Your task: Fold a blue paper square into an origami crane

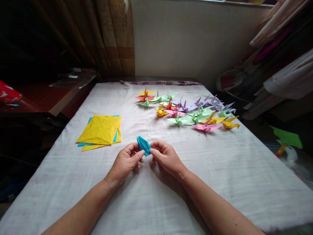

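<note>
A small folded blue paper piece (pixel 143 145) is pinched between both my hands just above the white tablecloth (pixel 220 169). My left hand (pixel 126 161) grips its lower left side with thumb and fingers. My right hand (pixel 165 156) holds its right edge with the fingertips. The paper is narrow and pointed, partly folded. To the left lies a stack of yellow and blue paper sheets (pixel 101 130), creased, flat on the cloth.
Several finished paper cranes (pixel 193 112) in yellow, green, pink, purple and red lie across the far right of the table. A dark wooden surface (pixel 36 98) sits to the left, a wall behind, hanging clothes (pixel 281 65) at right.
</note>
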### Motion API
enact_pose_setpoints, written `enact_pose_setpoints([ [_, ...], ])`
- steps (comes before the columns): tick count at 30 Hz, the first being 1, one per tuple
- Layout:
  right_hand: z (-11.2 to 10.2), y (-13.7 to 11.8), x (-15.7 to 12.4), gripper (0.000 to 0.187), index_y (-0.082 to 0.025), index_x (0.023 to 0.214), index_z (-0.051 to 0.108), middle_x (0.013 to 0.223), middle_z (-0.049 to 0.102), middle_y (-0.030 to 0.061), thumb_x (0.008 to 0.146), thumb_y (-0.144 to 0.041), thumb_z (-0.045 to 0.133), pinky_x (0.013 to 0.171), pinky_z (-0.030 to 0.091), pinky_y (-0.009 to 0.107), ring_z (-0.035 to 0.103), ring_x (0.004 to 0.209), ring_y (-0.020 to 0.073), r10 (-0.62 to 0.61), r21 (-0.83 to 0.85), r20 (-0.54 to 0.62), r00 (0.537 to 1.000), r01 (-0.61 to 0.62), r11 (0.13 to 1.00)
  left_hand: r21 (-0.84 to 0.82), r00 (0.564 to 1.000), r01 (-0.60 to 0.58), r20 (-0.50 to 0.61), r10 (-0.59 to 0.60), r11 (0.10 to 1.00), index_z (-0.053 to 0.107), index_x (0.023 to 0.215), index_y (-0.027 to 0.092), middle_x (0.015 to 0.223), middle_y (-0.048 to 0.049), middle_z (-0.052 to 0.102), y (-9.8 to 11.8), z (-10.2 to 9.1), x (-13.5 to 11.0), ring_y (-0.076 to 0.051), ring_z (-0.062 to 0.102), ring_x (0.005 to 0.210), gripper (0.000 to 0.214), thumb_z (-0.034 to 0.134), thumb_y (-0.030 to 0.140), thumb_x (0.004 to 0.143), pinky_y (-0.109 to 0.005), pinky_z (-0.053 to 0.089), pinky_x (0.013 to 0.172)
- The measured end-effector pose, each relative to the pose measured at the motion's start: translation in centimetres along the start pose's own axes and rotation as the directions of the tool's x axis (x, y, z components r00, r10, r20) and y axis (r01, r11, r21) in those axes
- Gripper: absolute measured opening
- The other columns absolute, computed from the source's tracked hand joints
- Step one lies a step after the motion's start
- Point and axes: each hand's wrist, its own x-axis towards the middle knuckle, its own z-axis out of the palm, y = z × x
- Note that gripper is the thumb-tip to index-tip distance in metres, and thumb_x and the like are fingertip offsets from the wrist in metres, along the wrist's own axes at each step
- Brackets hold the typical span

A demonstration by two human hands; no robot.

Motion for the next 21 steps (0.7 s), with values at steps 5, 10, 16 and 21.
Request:
enact_pose_setpoints([
  [5, 0.06, 0.27, 0.05, 0.019, -0.018, 0.082, 0.061, 0.06, 0.057, -0.0044, 0.07, -0.032, 0.061, 0.049, 0.041, 0.021, 0.049, 0.05, 0.0092, 0.019, -0.041, -0.042, 0.999, -0.02, 0.999, 0.024, 0.999, 0.034, -0.008, -0.033, 0.999, 0.057, 0.095, 0.017, 0.067, 0.0033, 0.059, 0.14, 0.17, -0.11, -0.011, 0.057, 0.052, 0.043, 0.074, 0.042, 0.065, -0.016, 0.042, 0.037],
  [10, -0.12, 0.59, -0.23, 0.011, -0.019, 0.078, 0.062, 0.063, 0.059, -0.003, 0.071, -0.024, 0.055, 0.053, 0.04, 0.022, 0.05, 0.055, 0.0101, -0.064, -0.256, -0.055, 0.996, 0.048, 0.966, 0.101, 0.999, 0.035, -0.001, -0.035, 0.994, 0.051, 0.088, 0.019, 0.059, 0.0053, 0.059, -0.08, 0.15, 0.01, -0.01, 0.055, 0.044, 0.041, 0.07, 0.048, 0.067, -0.015, 0.039, 0.034],
  [16, -0.19, 0.66, -0.4, 0.009, -0.02, 0.078, 0.062, 0.062, 0.058, -0.003, 0.075, -0.023, 0.054, 0.054, 0.039, 0.023, 0.051, 0.056, 0.0109, -0.11, -0.34, -0.048, 0.993, 0.087, 0.936, 0.153, 0.998, 0.067, -0.022, -0.064, 0.986, 0.056, 0.087, 0.017, 0.047, 0.0046, 0.057, -0.27, -0.48, 0.4, -0.008, 0.047, 0.034, 0.045, 0.065, 0.057, 0.069, -0.015, 0.034, 0.031],
  [21, -0.07, 0.59, -0.47, 0.023, -0.019, 0.099, 0.06, 0.062, 0.06, -0.0033, 0.079, -0.032, 0.058, 0.05, 0.038, 0.022, 0.051, 0.052, 0.0113, -0.057, -0.254, 0.005, 0.998, 0.057, 0.965, 0.112, 0.996, 0.049, -0.086, -0.039, 0.993, 0.057, 0.088, 0.017, 0.045, 0.0049, 0.057, -0.34, -0.59, 0.53, -0.008, 0.045, 0.032, 0.046, 0.067, 0.057, 0.067, -0.014, 0.03, 0.03],
])
